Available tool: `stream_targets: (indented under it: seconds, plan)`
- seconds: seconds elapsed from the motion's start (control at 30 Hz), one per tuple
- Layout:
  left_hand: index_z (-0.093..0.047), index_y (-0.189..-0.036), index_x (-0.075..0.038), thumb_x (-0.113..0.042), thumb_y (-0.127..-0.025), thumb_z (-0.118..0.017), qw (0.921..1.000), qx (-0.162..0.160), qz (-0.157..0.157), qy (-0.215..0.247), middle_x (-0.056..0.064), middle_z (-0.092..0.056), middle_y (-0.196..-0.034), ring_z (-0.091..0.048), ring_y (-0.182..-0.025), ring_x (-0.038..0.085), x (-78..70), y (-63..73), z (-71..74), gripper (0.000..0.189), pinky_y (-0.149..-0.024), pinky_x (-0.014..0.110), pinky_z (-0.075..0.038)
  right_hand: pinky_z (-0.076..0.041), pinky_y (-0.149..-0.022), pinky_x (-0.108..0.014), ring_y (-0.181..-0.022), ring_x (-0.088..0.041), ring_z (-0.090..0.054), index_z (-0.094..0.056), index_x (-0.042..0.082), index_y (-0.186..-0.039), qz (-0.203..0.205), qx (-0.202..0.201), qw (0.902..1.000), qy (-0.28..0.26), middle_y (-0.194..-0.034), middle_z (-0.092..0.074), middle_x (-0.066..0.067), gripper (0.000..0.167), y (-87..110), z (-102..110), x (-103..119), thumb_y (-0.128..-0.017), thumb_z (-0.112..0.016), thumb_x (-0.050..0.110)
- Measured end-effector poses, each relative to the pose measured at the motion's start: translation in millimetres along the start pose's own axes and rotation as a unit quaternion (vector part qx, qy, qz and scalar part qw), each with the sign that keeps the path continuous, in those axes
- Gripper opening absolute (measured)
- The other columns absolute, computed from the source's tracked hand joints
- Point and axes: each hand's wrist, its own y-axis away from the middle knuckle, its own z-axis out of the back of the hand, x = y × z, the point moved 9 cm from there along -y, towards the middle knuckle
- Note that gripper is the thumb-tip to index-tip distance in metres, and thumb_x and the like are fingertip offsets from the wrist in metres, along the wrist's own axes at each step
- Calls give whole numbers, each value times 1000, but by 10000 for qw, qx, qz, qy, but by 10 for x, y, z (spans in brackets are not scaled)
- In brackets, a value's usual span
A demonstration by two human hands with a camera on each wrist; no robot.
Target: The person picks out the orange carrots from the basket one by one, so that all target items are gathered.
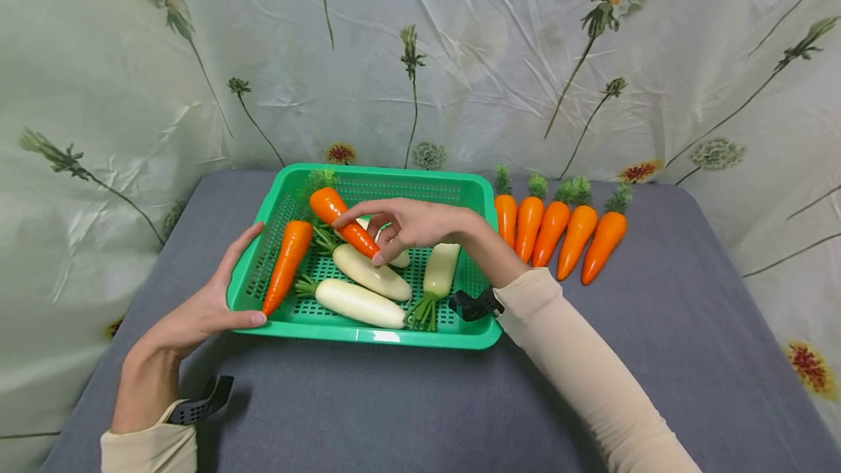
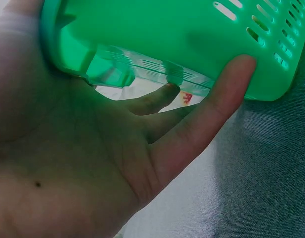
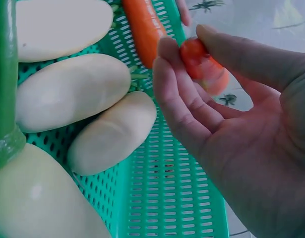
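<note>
In the head view, my right hand (image 1: 420,225) pinches an orange toy carrot (image 1: 358,238) with thumb and fingers, over the green plastic basket (image 1: 420,338). The carrot tilts, its leafy end toward the back left. The right wrist view shows the carrot's tip (image 3: 194,54) between thumb and fingers. My left hand (image 1: 210,305) grips the basket's left end, thumb at the near rim and fingers along the outer wall (image 2: 202,49). Inside the basket, another carrot (image 1: 287,265) lies at the left. White radishes, including a near one (image 1: 358,304) and an upright-lying one (image 1: 442,272), lie beside it.
A row of several carrots (image 1: 604,247) lies on the grey cloth-covered table (image 1: 683,356) to the basket's right, tops toward the back. Behind the table hangs a pale curtain (image 1: 486,57) with a dandelion print.
</note>
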Motion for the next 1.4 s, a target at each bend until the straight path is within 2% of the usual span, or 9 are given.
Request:
stream_targets:
  seconds: [0.1,0.27,0.43,0.57,0.73,0.97,1.2,1.4]
  plan:
    - [0,-166,-44,-5,-86,-77,10000,-4,3,-33,11,-16,-159,-42,-126,6,2,5,1,118,-91,16,-44,-51,-81,-29,-88,-54,-54,-48,20,-155,140,-121,9998,47,-150,-51,-8,68,33,34,45,-94,-72,2]
    - [1,-166,-43,-4,-87,-76,10000,-1,-14,-23,12,-17,-158,-43,-124,5,4,16,2,117,-90,17,-46,-52,-82,-31,-88,-52,-57,-45,16,-157,453,-265,9985,127,-156,-47,-2,68,87,75,104,-95,-72,2]
    - [0,-166,-44,-5,-87,-77,10000,-10,-8,-40,12,-16,-160,-42,-126,5,-3,4,5,117,-91,16,-45,-52,-79,-32,-91,-47,-62,-45,16,-156,642,-712,9954,74,-160,-45,-2,70,188,185,129,-94,-73,2]
    - [0,-166,-44,-5,-86,-77,10000,-8,-6,-52,12,-15,-161,-42,-127,6,-3,-5,3,118,-91,16,-45,-55,-84,-34,-99,-34,-67,-46,14,-156,786,-1025,9915,128,-159,-47,-2,70,267,264,163,-93,-74,1]
    - [0,-166,-44,-5,-86,-78,10000,6,-26,-35,12,-15,-161,-41,-127,5,-2,-6,1,118,-92,15,-44,-56,-92,-40,-106,-28,-67,-46,14,-156,855,-1281,9879,191,-152,-54,-7,70,358,330,226,-93,-75,3]
    - [0,-166,-43,-4,-86,-78,10000,14,-61,27,13,-16,-160,-42,-126,4,-1,-7,-3,118,-91,15,-45,-55,-95,-42,-111,-27,-67,-46,19,-156,846,-1627,9828,216,-141,-61,-10,71,514,422,309,-93,-76,7]
    - [0,-166,-43,-4,-86,-78,10000,21,-71,60,13,-17,-159,-43,-125,4,-6,-13,-7,118,-92,15,-45,-54,-94,-42,-109,-31,-67,-44,17,-157,922,-1763,9798,210,-141,-60,-19,71,666,498,340,-93,-73,3]
    - [0,-166,-43,-4,-85,-78,9999,21,-102,28,13,-16,-159,-43,-125,3,-8,-7,-1,119,-91,16,-46,-55,-94,-44,-108,-30,-69,-44,19,-157,872,-1932,9769,260,-133,-60,-26,71,788,548,339,-94,-73,5]
